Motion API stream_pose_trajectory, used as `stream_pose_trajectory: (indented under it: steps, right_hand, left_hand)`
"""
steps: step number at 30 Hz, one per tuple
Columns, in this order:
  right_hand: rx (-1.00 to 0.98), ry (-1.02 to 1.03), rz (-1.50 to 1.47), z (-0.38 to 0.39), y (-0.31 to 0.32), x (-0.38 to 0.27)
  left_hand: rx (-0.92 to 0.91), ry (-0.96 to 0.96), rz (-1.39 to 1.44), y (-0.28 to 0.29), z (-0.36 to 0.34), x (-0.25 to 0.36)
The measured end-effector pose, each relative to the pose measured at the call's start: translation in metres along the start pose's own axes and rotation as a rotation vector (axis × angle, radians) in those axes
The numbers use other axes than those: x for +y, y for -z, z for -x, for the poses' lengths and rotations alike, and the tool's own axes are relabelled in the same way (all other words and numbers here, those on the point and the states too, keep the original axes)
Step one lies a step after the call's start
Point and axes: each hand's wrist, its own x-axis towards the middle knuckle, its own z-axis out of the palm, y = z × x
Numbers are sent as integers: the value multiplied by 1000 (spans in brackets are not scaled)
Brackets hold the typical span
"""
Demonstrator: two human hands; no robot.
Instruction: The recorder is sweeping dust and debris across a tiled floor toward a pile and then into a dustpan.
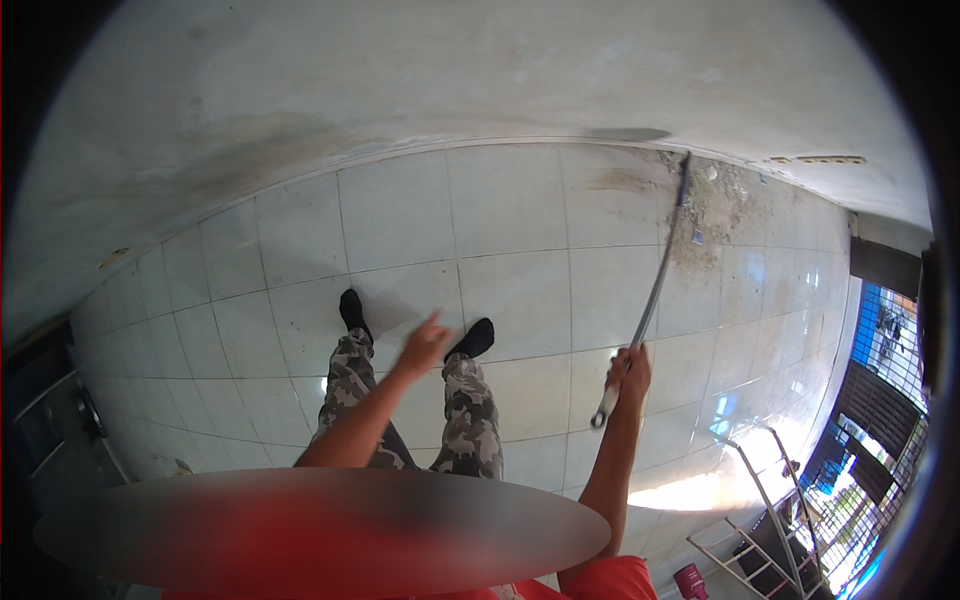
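Observation:
My right hand (628,375) is wrapped round a long, thin grey pole (661,272) near its lower end, which has a hanging hole. The pole slants up and away to the right. Its far tip meets a patch of crumbly debris (712,205) on the floor by the wall; what is fixed to that tip, if anything, cannot be made out. My left hand (425,345) hangs in the air in front of my legs with a finger stretched out and nothing in it.
A pale wall (420,70) rises beyond the tiled floor (510,210). A small bluish scrap (698,238) lies by the debris. At the lower right stand a metal ladder (765,490) and a dark red container (690,580). A barred opening (885,400) lets in bright light.

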Motion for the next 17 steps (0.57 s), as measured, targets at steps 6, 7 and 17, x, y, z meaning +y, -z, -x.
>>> stream_pose_trajectory:
  steps: [6,7,17]
  right_hand:
    - [-213,-355,29,192,29,-8]
    - [-215,-421,-26,210,31,-5]
    - [-611,-1221,-444,243,-31,161]
  left_hand:
    - [244,163,-160,125,87,-21]
    - [281,184,-157,135,96,-25]
    - [300,197,-144,132,179,-54]
